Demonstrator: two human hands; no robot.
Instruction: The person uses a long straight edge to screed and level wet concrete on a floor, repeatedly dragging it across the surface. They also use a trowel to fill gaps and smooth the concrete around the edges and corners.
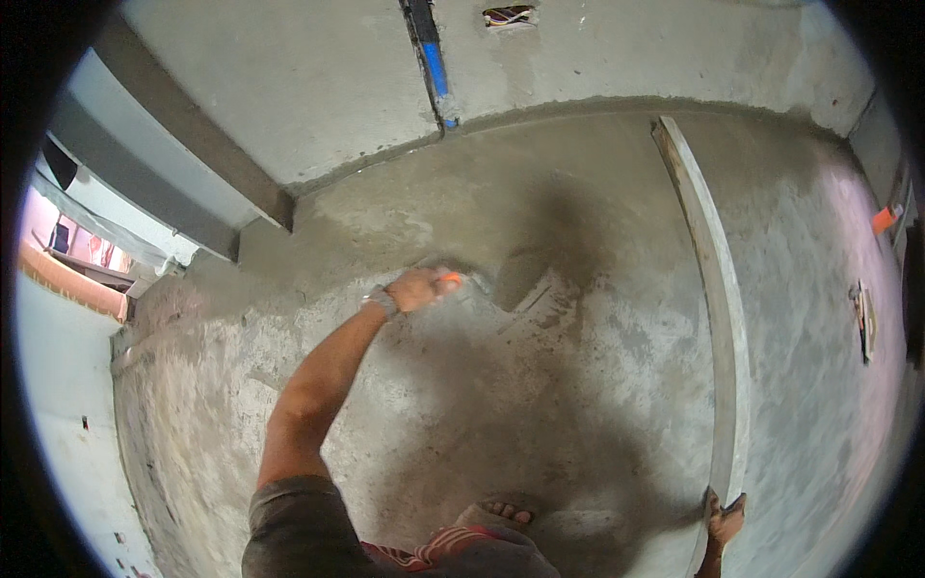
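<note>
My left hand [414, 289], with a band on its wrist, reaches forward low over the grey cement floor [597, 405]. Its fingers are closed round the orange handle of what looks like a trowel [450, 278]; the blade is blurred against the floor. Just right of it lies a darker patch of wet mortar [523, 277] with a sharp edge and streaks. At the lower right my right hand [726, 523] grips the near end of a long, pale straightedge [718, 279], which stretches away across the floor toward the far wall.
My bare foot [506, 512] is on the floor at the bottom. The far wall [626, 58] has a chase with blue conduit [435, 67] and an open box of wires [510, 15]. Dark beam-like slabs [193, 125] rise at the left. An orange object [885, 220] is at the right.
</note>
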